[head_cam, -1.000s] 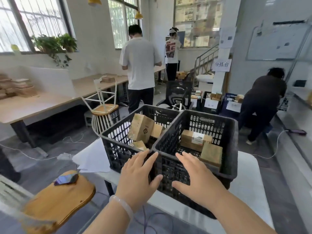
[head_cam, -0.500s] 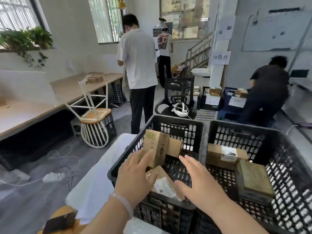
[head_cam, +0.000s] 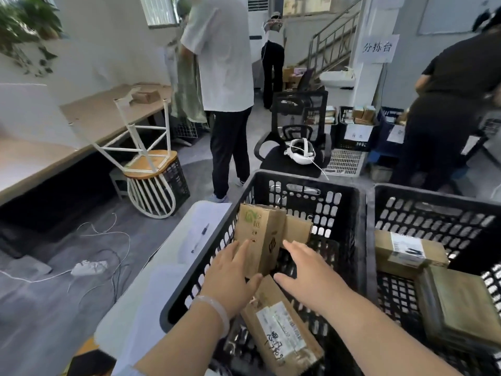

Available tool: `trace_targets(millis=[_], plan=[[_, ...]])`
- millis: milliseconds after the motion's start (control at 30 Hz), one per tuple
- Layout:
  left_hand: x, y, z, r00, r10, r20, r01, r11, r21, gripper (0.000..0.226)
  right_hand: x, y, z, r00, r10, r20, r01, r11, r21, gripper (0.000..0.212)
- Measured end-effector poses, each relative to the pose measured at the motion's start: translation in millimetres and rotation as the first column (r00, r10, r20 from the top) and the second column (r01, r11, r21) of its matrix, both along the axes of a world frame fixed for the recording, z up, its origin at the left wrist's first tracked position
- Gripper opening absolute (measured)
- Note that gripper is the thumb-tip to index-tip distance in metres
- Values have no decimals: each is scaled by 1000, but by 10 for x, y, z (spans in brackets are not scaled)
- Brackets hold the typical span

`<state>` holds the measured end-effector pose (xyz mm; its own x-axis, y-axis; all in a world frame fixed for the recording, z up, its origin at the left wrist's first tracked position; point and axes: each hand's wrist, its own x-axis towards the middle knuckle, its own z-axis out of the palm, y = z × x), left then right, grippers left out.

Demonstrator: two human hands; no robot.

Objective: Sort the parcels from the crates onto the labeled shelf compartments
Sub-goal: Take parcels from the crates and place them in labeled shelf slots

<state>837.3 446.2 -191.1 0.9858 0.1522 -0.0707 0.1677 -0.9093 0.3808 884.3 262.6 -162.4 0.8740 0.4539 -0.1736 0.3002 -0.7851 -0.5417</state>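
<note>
Standing parcel (head_cam: 259, 234) lies between left grip (head_cam: 230, 278) and right grip (head_cam: 311, 278).

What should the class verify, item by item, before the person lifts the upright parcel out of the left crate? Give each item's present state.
1. Left hand on the upright parcel: ok, its fingers lie against the left face.
2. Right hand on the parcel: cannot tell; it is open beside the right face and contact is unclear.
3. Grip closed: not ok, neither hand curls round the parcel.
4. Way up out of the left crate: ok, nothing lies over the parcel.
5. Second parcel free of it: cannot tell; it sits right behind.
6. Target shelf compartment known: cannot tell, no shelf is in view.
</note>
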Motion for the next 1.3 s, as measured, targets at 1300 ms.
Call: trace_targets(millis=[1300], plan=[[749,51,-674,998,49,-41,-60,936,-346,94,727,574,-931,761,-311,-569,525,810,260,62]])
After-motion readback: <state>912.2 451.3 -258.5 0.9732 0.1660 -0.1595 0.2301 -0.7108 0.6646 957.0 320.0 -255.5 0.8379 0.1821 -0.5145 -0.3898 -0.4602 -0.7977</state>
